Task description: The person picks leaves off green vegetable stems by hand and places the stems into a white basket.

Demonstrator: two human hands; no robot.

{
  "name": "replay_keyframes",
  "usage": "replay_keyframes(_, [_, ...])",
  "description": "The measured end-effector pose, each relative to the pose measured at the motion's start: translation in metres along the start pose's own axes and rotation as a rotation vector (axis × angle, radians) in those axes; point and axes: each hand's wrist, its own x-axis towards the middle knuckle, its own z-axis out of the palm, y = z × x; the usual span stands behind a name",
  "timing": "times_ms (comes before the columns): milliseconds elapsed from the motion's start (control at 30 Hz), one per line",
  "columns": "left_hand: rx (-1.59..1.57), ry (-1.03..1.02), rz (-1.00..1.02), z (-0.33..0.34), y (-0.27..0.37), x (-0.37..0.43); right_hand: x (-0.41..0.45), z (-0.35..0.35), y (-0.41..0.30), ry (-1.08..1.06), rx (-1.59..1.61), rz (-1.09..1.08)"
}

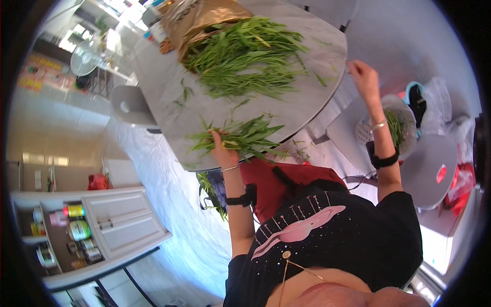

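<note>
My left hand (pixel 223 150) is closed around a bunch of leafy green stems (pixel 251 134) at the near edge of the grey table (pixel 161 96). The long leaves of this bunch fan out to the right, some over the edge. My right hand (pixel 364 80) is raised just past the table's right edge, apart from the bunch. Its fingers are curled; blur hides whether anything small sits between them. Farther back on the table lies a large heap of the same greens (pixel 249 61), spilling from a brown paper bag (pixel 211 17).
Below my right forearm, a white perforated basket (pixel 408 126) holds greens on a grey chair (pixel 341 126). Another grey chair (pixel 130 105) stands left of the table. Loose scraps (pixel 301 151) lie on the floor. A fan (pixel 85 57) and a white cabinet (pixel 122 222) are at the left.
</note>
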Motion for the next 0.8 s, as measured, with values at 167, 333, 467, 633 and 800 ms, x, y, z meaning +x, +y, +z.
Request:
replay_keyframes(167, [-0.145,-0.127,0.038,-0.013,0.0,0.007,0.017,0.13,-0.113,-0.604,0.146,-0.322])
replay_keyframes(333, [-0.259,-0.158,-0.031,-0.002,0.001,0.003,0.021,0.242,-0.128,-0.964,-0.165,-0.468])
replay_keyframes(467, [-0.21,-0.093,-0.068,-0.006,0.006,0.005,-0.012,0.241,-0.152,-0.842,-0.162,-0.611])
replay_keyframes(633, [-0.131,-0.083,-0.047,0.005,0.008,-0.001,0.006,0.221,-0.128,-0.945,-0.119,-0.698])
replay_keyframes(800, [-0.181,-0.165,-0.031,0.001,0.004,0.002,0.026,0.205,-0.104,-0.307,0.051,-0.354])
